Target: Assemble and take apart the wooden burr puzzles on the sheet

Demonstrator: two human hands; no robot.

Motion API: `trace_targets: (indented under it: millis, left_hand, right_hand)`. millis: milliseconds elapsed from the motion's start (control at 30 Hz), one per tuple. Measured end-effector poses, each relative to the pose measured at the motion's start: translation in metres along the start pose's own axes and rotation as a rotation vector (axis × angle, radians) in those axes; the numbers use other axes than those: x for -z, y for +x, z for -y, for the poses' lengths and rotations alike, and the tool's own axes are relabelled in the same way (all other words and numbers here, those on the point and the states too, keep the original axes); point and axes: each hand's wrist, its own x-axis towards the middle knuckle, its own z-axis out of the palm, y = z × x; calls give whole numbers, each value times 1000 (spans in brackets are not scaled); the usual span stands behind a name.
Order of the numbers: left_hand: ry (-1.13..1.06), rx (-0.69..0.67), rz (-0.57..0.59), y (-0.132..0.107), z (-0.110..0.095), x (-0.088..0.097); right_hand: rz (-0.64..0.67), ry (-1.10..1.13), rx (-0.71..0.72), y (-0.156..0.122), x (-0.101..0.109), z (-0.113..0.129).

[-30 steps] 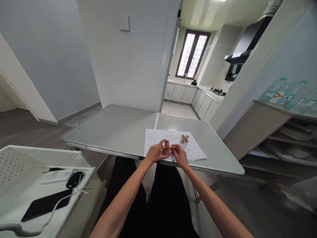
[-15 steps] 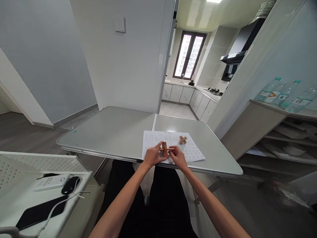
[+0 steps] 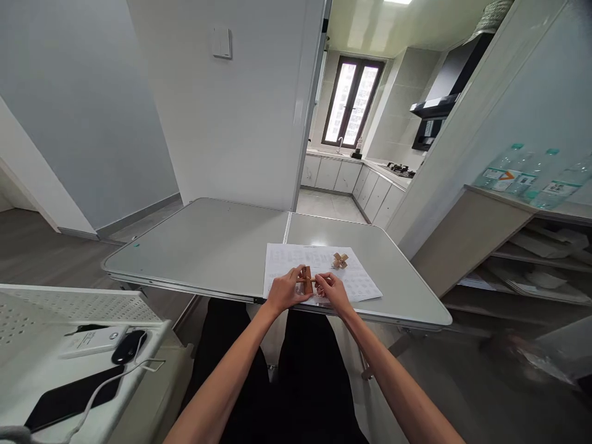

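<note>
Between my hands, over the paper's near edge, is a small brown wooden block (image 3: pixel 308 280) standing on end. My left hand (image 3: pixel 284 291) is closed around its left side, thumb low and fingers at the top. A thin wooden stick (image 3: pixel 313 280) crosses the block sideways; whether it passes through or lies against it I cannot tell. My right hand (image 3: pixel 332 290) pinches the stick's right end. Just beyond, a light wooden interlocking puzzle (image 3: pixel 340 261) rests on the printed paper sheets (image 3: pixel 287 256).
The sheets lie on a grey folding table (image 3: pixel 208 240) with a centre seam. At lower left a white cart (image 3: pixel 152 333) holds a black phone (image 3: pixel 69 394), a white box and a cable. Plastic bottles (image 3: pixel 504 169) stand on the shelf unit to the right.
My right fingers have shifted slightly on the stick, and less of it shows on the right of the block. My left hand keeps its hold. The view has moved a little.
</note>
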Motion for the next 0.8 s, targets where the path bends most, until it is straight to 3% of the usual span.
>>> trace_targets:
  millis: [533, 800]
  left_hand:
    - [-8, 13, -4, -1, -2, 0]
    - [-41, 26, 11, 2, 1, 0]
  right_hand:
    - [74, 0, -170, 9, 0, 7]
    - [163, 83, -302, 17, 13, 18]
